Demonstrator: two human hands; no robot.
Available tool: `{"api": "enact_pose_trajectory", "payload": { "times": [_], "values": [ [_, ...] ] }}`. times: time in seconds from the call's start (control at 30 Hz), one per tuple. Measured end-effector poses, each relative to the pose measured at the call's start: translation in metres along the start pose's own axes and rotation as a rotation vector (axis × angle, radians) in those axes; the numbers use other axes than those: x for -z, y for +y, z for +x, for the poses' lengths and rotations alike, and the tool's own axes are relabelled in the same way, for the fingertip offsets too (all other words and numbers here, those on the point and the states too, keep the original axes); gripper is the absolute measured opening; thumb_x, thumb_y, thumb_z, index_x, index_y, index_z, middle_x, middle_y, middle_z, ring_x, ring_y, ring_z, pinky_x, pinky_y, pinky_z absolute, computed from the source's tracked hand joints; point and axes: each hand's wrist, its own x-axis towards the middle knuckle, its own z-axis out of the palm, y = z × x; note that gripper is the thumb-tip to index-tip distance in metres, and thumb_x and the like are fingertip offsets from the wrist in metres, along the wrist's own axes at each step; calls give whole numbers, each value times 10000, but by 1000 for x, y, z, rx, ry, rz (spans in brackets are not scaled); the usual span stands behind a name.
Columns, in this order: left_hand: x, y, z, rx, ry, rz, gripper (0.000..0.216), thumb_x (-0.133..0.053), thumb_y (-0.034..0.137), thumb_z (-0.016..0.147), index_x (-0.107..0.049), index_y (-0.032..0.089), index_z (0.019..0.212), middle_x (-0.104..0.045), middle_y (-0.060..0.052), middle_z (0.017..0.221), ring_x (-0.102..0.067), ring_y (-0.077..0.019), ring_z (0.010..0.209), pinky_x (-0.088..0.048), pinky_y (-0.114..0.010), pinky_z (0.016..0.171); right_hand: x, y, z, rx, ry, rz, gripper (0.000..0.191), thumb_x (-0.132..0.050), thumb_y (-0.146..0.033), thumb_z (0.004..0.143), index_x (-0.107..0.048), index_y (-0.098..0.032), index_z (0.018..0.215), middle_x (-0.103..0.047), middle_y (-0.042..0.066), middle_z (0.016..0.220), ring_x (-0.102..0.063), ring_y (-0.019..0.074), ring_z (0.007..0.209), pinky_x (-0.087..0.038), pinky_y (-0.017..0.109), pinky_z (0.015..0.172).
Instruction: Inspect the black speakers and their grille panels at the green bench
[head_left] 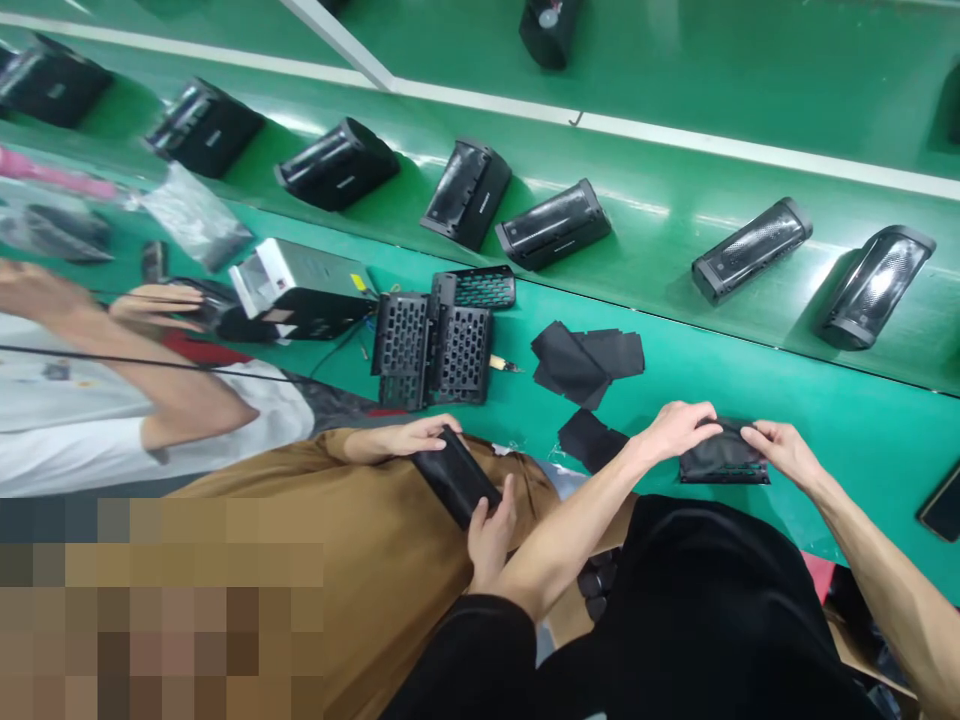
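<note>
On the green bench in front of me, a black perforated grille panel (724, 476) lies with a thin black cloth sheet (720, 448) over most of it. My left hand (684, 428) pinches the sheet near its upper left corner. At the upper right corner, the fingers of my right hand (784, 448) grip the same sheet. Only the lower rim and slots of the panel show below the cloth. Left of my left hand, partly behind my forearm, is a loose black sheet (592, 440). Farther off, more black sheets (589, 362) lie overlapping.
Several black grille panels (435, 345) are stacked to the left, beside a yellow-handled tool (504, 365). Black speaker housings (750, 250) stand along the green conveyor (645, 280). A co-worker in brown holds a black part (456, 478). A phone (941, 508) lies far right.
</note>
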Motion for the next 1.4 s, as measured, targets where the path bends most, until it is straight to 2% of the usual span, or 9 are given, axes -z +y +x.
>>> {"api": "enact_pose_trajectory", "payload": {
  "times": [0.23,0.37,0.53,0.67,0.8,0.9,1.03,1.2,1.4],
  "values": [
    [-59,8,-30,138,40,189,54,-699,271,1004,-702,219,1018,-755,-99,1012,-673,-281,1087,-502,-371,939,-19,53,-30,-101,269,-279,392,-677,-576,1043,-713,-193,968,-702,35,940,-659,198,857,-555,391,872],
    [-67,3,-37,235,171,176,235,-720,242,974,-690,197,1203,-699,-152,1211,-601,-325,1215,-477,-464,1072,-22,58,-25,-142,416,-323,329,-714,-529,978,-686,-205,928,-672,52,955,-636,229,893,-523,398,858],
    [-56,-17,-39,303,286,-10,127,-754,250,924,-733,215,1044,-660,-117,1184,-569,-310,1205,-482,-468,1071,-14,47,-16,-90,482,-220,343,-756,-481,849,-711,-231,1079,-656,95,1111,-619,282,996,-500,426,896],
    [-43,-25,-32,300,299,-298,180,-791,332,873,-665,207,848,-650,-31,904,-613,-224,948,-531,-371,907,-1,29,-15,-41,371,-24,394,-791,-577,862,-666,-206,910,-649,30,904,-613,210,838,-522,390,838],
    [-27,-12,-27,288,251,-637,443,-713,610,903,-635,199,1047,-586,38,728,-590,-155,642,-510,-287,627,11,6,-30,-43,252,240,613,-793,-808,770,-599,-236,871,-608,-24,678,-568,173,588,-475,308,578],
    [-14,8,-29,256,183,-818,646,-690,709,878,-587,200,1262,-647,19,790,-612,-153,575,-509,-274,523,17,-12,-46,-42,258,404,680,-875,-801,690,-619,-243,983,-654,-25,702,-560,154,546,-429,269,513],
    [3,38,-38,222,119,-1095,720,-853,519,792,-558,232,1383,-692,-12,968,-621,-122,587,-506,-236,491,22,-30,-67,-16,301,562,706,-997,-689,591,-635,-251,1009,-661,-38,724,-600,149,596,-477,255,548],
    [12,60,-48,202,112,-1216,776,-918,283,691,-580,259,1389,-699,-13,1036,-668,-132,728,-559,-226,625,25,-41,-85,-22,332,659,571,-980,-644,682,-625,-234,859,-617,-36,695,-516,121,541,-441,243,489],
    [10,71,-53,227,151,-1278,608,-883,436,785,-648,224,1304,-701,-12,942,-643,-132,715,-531,-222,639,26,-47,-100,-7,374,697,559,-1009,-607,676,-671,-241,931,-631,-32,749,-532,124,606,-470,234,551]
  ]
}}
